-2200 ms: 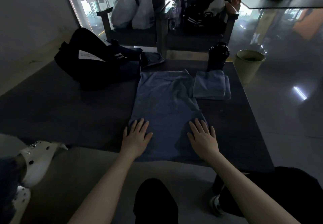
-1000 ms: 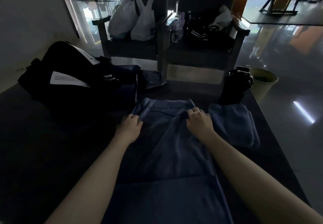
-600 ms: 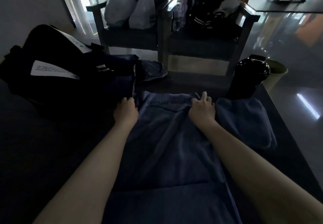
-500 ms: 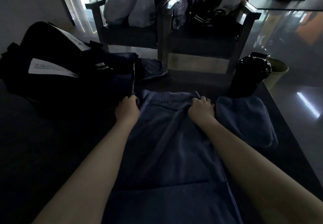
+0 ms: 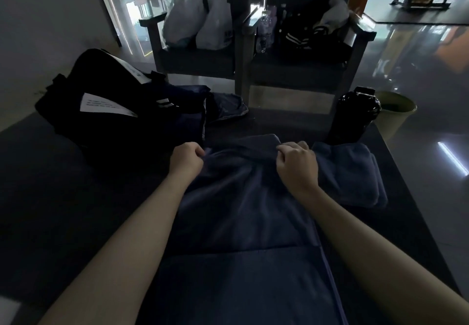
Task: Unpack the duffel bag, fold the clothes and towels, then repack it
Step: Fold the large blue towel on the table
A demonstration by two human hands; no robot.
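I see the blue towel (image 5: 241, 213) lying lengthwise down the middle of the dark worktop (image 5: 50, 185), its near end running under my forearms. My left hand (image 5: 186, 158) is at the towel's far left corner, its fingers (image 5: 196, 150) curled in and pinching the cloth. My right hand (image 5: 297, 166) is at the far right corner, its fingers (image 5: 286, 151) also curled round a fold of the fabric. Between the two hands the far edge is raised off the worktop in a soft ridge.

Just right of the right hand, a folded towel (image 5: 352, 175) of the same blue lies flat, touching or nearly touching the big one; I cannot tell which. A black bottle (image 5: 352, 114) stands upright at its far edge.

The black duffel bag (image 5: 106, 103) sits on the far left of the worktop, with a dark garment (image 5: 225, 107) spilling out beside it to the right.

Beyond the worktop stand two chairs (image 5: 299, 70), the left one holding white plastic bags (image 5: 203, 20). A pale bin (image 5: 398, 114) stands on the floor at the far right.
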